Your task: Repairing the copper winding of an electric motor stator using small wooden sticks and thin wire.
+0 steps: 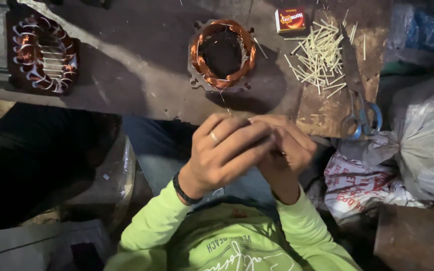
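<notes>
Hands together: our left hand (pixel 225 153) and right hand (pixel 286 150) were pressed against each other above our lap, fingers curled and overlapping; whatever they pinched was hidden between them, so we could not tell what it was.
Left hand: it lay over the right, a ring on one finger, a dark band at the wrist.
Sleeves: we wore light green sleeves (pixel 152 221), elbows drawn in near the chest.
Bags: a printed white sack (pixel 355 183) and a clear plastic bag (pixel 428 145) sat to our right, near the right hand.
Workbench: the dark, worn bench (pixel 136 65) lay just beyond our hands.
Scissors: blue-handled scissors (pixel 361 118) rested at the bench's near right edge.
Stator: a motor stator with copper winding (pixel 221 54) stood on the bench straight ahead of our hands, apart from them.
Sticks: a heap of pale thin sticks (pixel 320 55) lay right of the stator.
Small box: a red and yellow box (pixel 290 20) sat at the far edge.
Second stator: another wound stator (pixel 43 54) lay far left.
</notes>
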